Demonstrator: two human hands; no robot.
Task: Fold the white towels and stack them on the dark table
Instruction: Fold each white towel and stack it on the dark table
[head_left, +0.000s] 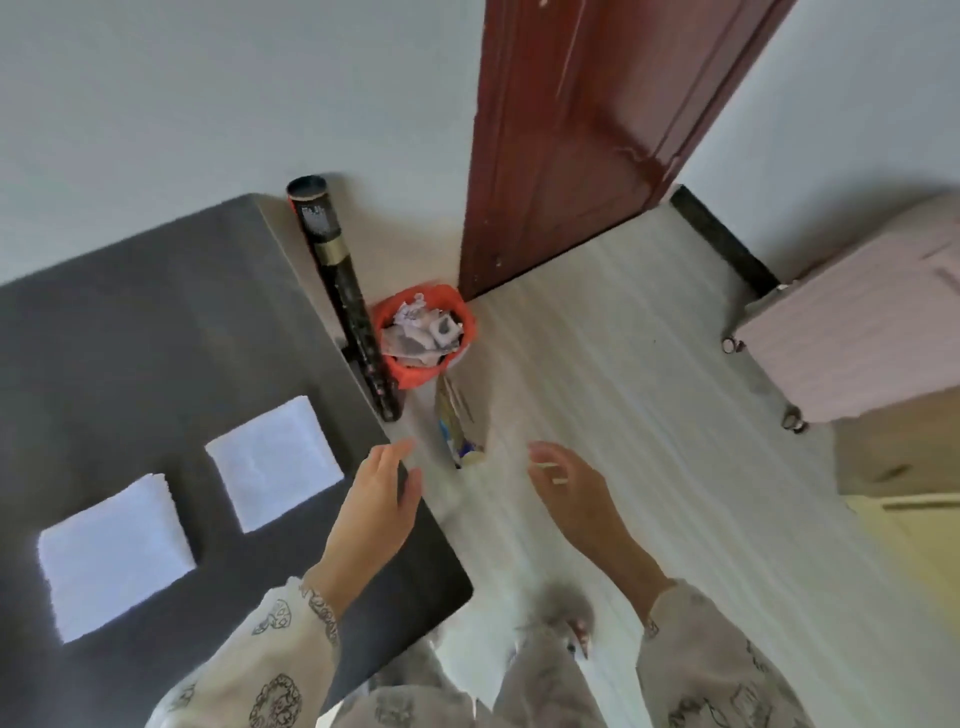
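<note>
Two folded white towels lie flat and apart on the dark table (130, 322): one towel (274, 461) near the table's right edge, the other towel (111, 556) at the lower left. My left hand (376, 506) hovers over the table's right edge, just right of the nearer towel, fingers straight and holding nothing. My right hand (571, 491) is out over the floor to the right of the table, fingers relaxed and empty.
A tall black tube (340, 291) leans against the table's side. A bin lined with an orange bag (423, 332) full of paper stands by a red-brown door (597, 135). Clutter (460, 431) lies on the pale floor. A pink suitcase (852, 332) stands at right.
</note>
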